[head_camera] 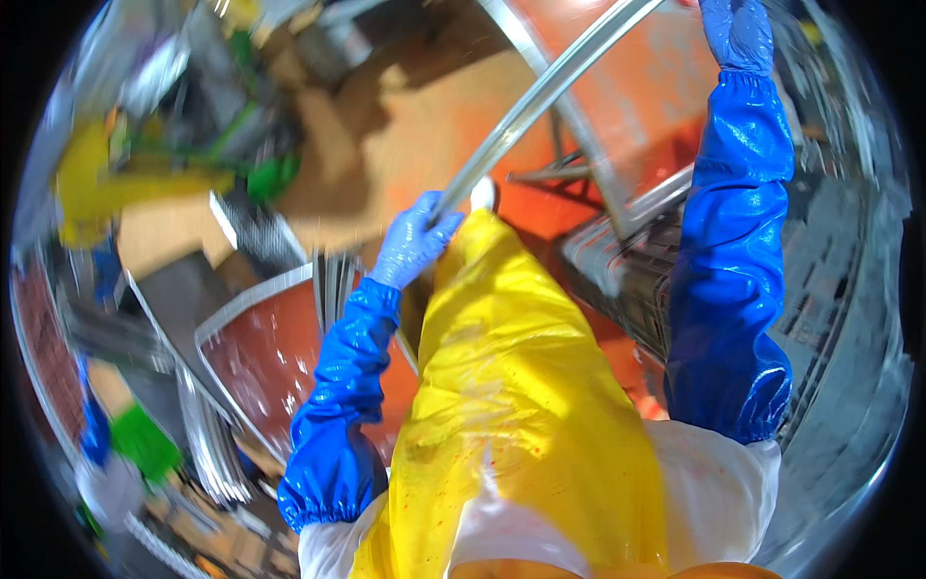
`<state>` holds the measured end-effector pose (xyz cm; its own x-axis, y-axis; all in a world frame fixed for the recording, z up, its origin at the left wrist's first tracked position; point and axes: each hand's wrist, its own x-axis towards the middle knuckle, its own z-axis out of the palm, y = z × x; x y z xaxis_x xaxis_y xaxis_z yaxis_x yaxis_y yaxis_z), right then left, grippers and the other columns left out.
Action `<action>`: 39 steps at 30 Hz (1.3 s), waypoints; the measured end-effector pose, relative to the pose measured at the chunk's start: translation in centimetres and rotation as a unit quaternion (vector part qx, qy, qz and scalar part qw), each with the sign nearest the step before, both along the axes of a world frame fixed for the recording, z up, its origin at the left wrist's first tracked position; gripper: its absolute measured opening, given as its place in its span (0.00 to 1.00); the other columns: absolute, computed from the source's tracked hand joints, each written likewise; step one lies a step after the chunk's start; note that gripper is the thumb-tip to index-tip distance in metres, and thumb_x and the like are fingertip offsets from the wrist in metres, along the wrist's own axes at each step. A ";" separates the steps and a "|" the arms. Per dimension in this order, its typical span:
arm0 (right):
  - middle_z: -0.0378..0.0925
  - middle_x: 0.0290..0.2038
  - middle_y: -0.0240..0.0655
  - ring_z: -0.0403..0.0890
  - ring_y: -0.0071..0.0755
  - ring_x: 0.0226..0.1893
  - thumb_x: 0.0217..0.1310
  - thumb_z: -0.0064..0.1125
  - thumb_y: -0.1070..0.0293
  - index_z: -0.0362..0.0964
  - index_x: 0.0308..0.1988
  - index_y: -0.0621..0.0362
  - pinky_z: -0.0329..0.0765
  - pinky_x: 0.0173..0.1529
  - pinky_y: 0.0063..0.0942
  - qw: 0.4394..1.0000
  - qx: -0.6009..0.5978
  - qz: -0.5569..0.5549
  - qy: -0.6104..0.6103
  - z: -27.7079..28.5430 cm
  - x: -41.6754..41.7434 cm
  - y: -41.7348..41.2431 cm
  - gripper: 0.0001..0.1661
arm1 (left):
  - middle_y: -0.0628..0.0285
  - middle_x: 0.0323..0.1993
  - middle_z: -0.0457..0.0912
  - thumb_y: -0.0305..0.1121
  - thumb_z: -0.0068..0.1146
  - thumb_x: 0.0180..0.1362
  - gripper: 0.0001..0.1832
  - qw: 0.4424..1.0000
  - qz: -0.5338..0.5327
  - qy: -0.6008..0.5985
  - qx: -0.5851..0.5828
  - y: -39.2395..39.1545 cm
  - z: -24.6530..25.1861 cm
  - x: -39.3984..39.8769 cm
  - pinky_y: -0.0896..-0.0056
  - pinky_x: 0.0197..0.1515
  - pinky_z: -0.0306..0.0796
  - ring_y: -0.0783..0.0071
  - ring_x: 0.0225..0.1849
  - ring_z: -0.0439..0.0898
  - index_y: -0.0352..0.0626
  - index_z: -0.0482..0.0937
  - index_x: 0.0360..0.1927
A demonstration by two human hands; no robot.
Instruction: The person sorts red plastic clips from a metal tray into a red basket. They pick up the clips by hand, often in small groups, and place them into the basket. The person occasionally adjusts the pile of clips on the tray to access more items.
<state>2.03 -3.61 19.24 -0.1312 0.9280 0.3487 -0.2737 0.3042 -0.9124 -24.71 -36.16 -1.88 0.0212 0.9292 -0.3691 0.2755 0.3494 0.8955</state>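
My left hand point(416, 242), in a blue glove, is closed around the lower end of a long metal bar point(535, 116) with a channel-like profile. From there the bar slants up and right to the top edge of the view. My right hand point(738, 36), also blue-gloved, is stretched far forward at the top right, cut off by the view's edge; whether its fingers touch anything cannot be seen. Blue sleeve covers are on both arms, and a yellow apron point(521, 347) hangs over my front.
Metal-framed orange-red panels point(282, 354) stand at the left and top right. Grey racking or grating point(817, 289) runs down the right. Bundled metal profiles point(210, 441) lie at lower left. Green and yellow items are blurred at upper left, around a tan floor point(448, 108).
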 end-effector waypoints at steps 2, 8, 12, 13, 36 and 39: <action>0.77 0.47 0.36 0.76 0.29 0.48 0.66 0.51 0.59 0.72 0.52 0.57 0.72 0.56 0.27 0.998 -0.023 -0.047 0.048 4.3 5.6 -0.4 0.19 | 0.57 0.30 0.80 0.45 0.61 0.59 0.21 0.992 -0.045 -0.038 0.109 9.5 7.9 4.8 0.64 0.38 0.73 0.68 0.31 0.79 0.38 0.75 0.47; 0.77 0.43 0.35 0.78 0.36 0.46 0.58 0.61 0.75 0.66 0.54 0.61 0.75 0.54 0.34 0.971 -0.231 -0.037 -0.056 -4.6 3.3 -12.1 0.24 | 0.68 0.20 0.72 0.48 0.58 0.61 0.17 0.942 -0.126 -0.232 0.208 33.4 27.3 23.9 0.71 0.27 0.68 0.79 0.22 0.72 0.44 0.74 0.32; 0.77 0.31 0.51 0.80 0.52 0.33 0.57 0.59 0.54 0.72 0.45 0.60 0.75 0.39 0.43 0.878 -0.233 -0.284 -0.307 -5.8 11.6 -11.8 0.23 | 0.64 0.22 0.74 0.47 0.56 0.63 0.15 0.936 -0.142 -0.261 0.188 38.8 33.7 31.5 0.68 0.36 0.73 0.71 0.26 0.75 0.46 0.77 0.32; 0.78 0.32 0.51 0.80 0.57 0.36 0.57 0.57 0.54 0.72 0.41 0.60 0.75 0.39 0.48 0.834 -0.228 -0.315 -0.391 -3.2 13.1 -11.2 0.20 | 0.64 0.28 0.76 0.44 0.54 0.64 0.13 0.883 -0.209 -0.381 0.181 42.8 31.6 30.2 0.64 0.39 0.75 0.70 0.30 0.77 0.45 0.76 0.38; 0.78 0.40 0.44 0.76 0.53 0.43 0.52 0.59 0.60 0.75 0.46 0.54 0.71 0.48 0.46 0.384 0.006 -0.518 -0.764 8.6 43.8 -20.5 0.20 | 0.55 0.50 0.77 0.45 0.49 0.68 0.16 0.808 -0.254 -0.518 0.121 40.4 28.5 45.0 0.56 0.47 0.77 0.63 0.50 0.78 0.46 0.73 0.49; 0.78 0.39 0.51 0.76 0.59 0.43 0.59 0.50 0.63 0.75 0.41 0.57 0.71 0.46 0.51 0.391 -0.195 -0.546 -0.715 10.8 37.8 -16.2 0.14 | 0.59 0.39 0.80 0.42 0.48 0.69 0.15 0.789 -0.295 -0.510 0.175 41.8 28.5 43.2 0.66 0.40 0.77 0.69 0.40 0.80 0.40 0.78 0.44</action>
